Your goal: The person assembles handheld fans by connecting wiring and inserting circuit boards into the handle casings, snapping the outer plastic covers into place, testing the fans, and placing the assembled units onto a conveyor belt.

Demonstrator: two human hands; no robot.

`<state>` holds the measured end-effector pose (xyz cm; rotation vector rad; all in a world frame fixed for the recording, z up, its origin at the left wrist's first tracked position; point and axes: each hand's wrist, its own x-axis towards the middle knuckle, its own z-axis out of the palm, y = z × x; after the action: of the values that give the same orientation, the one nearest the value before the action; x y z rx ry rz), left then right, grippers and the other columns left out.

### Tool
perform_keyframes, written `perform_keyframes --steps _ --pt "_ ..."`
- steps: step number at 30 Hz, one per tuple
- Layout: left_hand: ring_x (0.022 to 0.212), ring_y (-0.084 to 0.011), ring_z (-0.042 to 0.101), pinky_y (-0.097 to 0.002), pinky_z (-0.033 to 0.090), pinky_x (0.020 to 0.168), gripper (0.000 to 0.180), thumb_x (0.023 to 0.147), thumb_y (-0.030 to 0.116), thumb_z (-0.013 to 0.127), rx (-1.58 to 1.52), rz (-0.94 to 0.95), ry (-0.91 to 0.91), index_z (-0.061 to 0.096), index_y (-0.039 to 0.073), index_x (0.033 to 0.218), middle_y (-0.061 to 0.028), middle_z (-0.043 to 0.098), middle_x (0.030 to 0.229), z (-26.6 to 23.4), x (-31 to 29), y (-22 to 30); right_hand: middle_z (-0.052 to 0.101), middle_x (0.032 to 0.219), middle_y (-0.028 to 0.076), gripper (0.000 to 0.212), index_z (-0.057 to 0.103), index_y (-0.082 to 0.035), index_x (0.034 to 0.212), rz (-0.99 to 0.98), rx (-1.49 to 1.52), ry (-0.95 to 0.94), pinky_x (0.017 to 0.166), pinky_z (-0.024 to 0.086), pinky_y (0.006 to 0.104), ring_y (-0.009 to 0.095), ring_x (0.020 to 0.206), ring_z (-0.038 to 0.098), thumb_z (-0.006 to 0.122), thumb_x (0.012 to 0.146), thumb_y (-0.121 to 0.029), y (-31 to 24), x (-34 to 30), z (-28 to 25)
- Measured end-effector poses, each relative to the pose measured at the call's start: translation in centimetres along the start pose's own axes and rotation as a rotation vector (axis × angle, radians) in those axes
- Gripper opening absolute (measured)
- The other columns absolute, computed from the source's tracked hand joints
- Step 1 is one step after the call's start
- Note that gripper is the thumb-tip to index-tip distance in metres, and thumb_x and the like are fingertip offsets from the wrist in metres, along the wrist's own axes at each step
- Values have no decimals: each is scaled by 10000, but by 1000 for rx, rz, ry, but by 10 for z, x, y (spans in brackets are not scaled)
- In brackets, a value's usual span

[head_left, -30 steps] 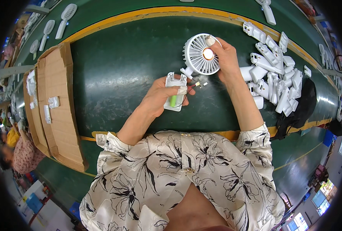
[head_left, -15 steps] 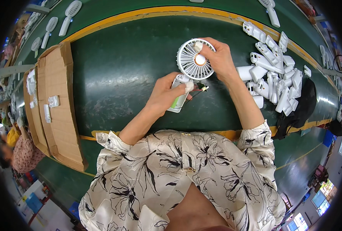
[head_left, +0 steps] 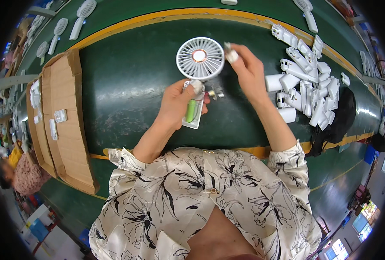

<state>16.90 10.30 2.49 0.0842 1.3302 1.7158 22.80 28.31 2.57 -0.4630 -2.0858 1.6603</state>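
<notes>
My left hand [head_left: 175, 104] grips a white handheld fan by its open handle shell [head_left: 193, 125]. The round fan head [head_left: 200, 58], with its slatted grille, sits at the top of that handle, just beyond my thumb. Inside the shell lies a green battery [head_left: 191, 111]. A small part on wires [head_left: 216, 93], blurred, dangles from the handle's right side. My right hand [head_left: 249, 71] is raised just right of the fan head, apart from it, with thumb and forefinger slightly parted and nothing visible between them. Whitish covers wrap both thumb tips.
Several white handle shells [head_left: 307, 82] are heaped on the green table at the right, beside a black cloth [head_left: 346, 115]. A cardboard box [head_left: 71, 147] with a few small white parts stands at the left. Finished-looking fans [head_left: 83, 17] lie beyond the yellow table edge [head_left: 157, 21].
My right hand has let go of the fan head and drawn slightly right. The fan has shifted left in my left hand, and the battery now shows more fully.
</notes>
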Motion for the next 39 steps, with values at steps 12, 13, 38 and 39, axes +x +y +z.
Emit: perform_keyframes --steps 12,13,38,39 --pt "512 -189 583 -300 501 470 237 908 176 397 -151 -126 115 514 -31 906 -115 590 714 4 3 -5 545 847 73 233 560 -18 772 -592 -422 93 641 386 332 242 744 522 668 566 -35 -9 -40 28" --pt "513 -187 584 -298 501 468 237 908 172 392 -145 -118 111 515 -31 905 -115 592 717 4 3 -5 545 847 73 233 560 -18 772 -595 -418 90 641 386 332 242 744 522 668 566 -35 -9 -40 29" --pt "755 -123 584 -254 489 656 217 846 138 480 -282 -50 98 567 -12 976 -61 600 876 9 0 -5 591 857 18 126 597 -81 685 -880 -578 -4 941 297 500 209 899 555 612 560 -82 1 -55 24" --pt "748 -121 583 -251 487 654 220 845 134 483 -265 -44 98 571 -18 976 -62 601 871 9 0 -5 589 845 19 121 597 -76 690 -880 -582 -18 940 297 503 209 896 557 610 569 -77 2 -55 24"
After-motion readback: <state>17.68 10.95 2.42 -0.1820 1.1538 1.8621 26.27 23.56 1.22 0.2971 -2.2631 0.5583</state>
